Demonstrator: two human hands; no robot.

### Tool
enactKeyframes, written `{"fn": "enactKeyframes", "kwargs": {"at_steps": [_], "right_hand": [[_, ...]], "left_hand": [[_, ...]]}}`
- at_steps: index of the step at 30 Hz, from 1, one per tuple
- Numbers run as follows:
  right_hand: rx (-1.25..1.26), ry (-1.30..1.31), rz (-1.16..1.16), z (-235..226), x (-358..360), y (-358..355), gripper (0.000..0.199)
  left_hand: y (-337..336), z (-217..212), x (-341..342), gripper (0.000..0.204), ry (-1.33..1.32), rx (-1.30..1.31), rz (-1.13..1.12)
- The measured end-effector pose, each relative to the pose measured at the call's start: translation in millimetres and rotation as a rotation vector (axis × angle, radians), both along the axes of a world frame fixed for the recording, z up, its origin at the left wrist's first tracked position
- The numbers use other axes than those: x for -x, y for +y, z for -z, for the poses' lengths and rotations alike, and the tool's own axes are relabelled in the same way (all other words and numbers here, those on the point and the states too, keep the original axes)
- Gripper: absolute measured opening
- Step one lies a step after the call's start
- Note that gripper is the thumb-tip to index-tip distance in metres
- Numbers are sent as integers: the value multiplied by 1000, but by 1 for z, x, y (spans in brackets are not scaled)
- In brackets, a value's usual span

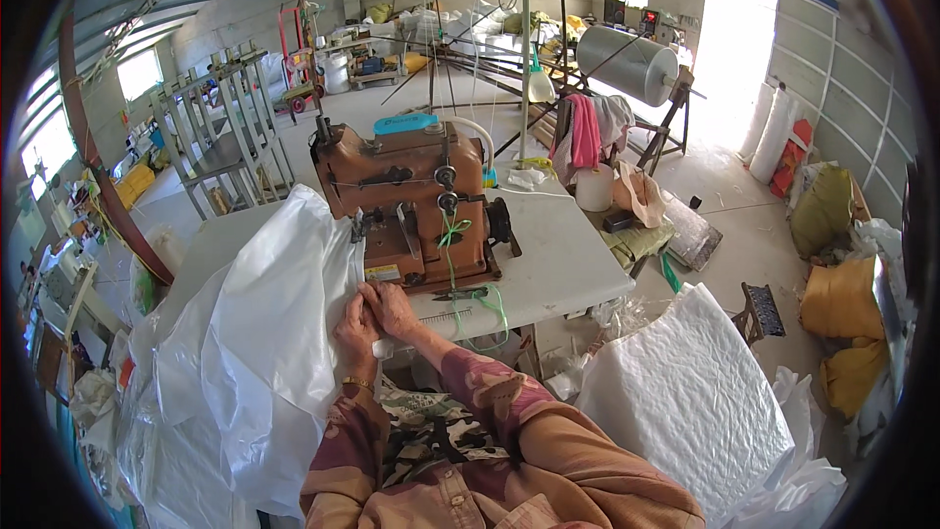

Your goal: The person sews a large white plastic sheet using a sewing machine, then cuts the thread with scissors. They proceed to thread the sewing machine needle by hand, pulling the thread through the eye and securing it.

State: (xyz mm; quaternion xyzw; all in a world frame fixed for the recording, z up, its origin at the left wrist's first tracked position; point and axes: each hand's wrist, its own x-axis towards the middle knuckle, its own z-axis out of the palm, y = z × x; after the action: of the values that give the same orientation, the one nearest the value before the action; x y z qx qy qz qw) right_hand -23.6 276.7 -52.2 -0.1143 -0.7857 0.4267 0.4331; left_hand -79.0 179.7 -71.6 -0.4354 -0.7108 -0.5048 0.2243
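A brown industrial sewing machine (406,201) stands on a pale worktable (548,235). A white plastic sheet (279,279), perhaps a bag, is spread over the table's left side, its right edge running up to the needle area. Close together at that edge, just in front of the machine, are my left hand (356,335) and my right hand (394,312). Both have their fingers closed on the sheet's edge; the fingertips partly hide each other. Beside my right hand lie dark thread snips (460,294) and loose green thread (501,309). A ruler strip (446,316) marks the table's front.
At my right rests a stack of white sheets (690,402). A stool with cloths (641,240) stands beyond the table's right end. Farther back are a large grey roll (627,64) on a stand and a metal rack (220,132). Yellow bundles (842,299) line the right wall.
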Motion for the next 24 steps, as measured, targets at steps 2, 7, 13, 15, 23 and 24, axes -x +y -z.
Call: {"fn": "enactKeyframes", "kwargs": {"at_steps": [2,7,13,15,23,24], "right_hand": [[-51,-5,25,4,1,2,38],[-92,47,31,0,-4,-1,39],[-130,32,33,-2,-2,-2,36],[-99,51,78,7,-4,-2,35],[-60,66,96,19,-18,-15,20],[-82,104,123,26,-28,-16,19]], "left_hand": [[3,0,-1,29,36,-25,-5],[0,-6,-7,27,-34,-23,-4],[8,12,7,21,-27,-80,-47],[10,17,9,20,-31,-74,-35],[15,24,21,26,21,-141,11],[18,23,16,27,3,-93,11]]}}
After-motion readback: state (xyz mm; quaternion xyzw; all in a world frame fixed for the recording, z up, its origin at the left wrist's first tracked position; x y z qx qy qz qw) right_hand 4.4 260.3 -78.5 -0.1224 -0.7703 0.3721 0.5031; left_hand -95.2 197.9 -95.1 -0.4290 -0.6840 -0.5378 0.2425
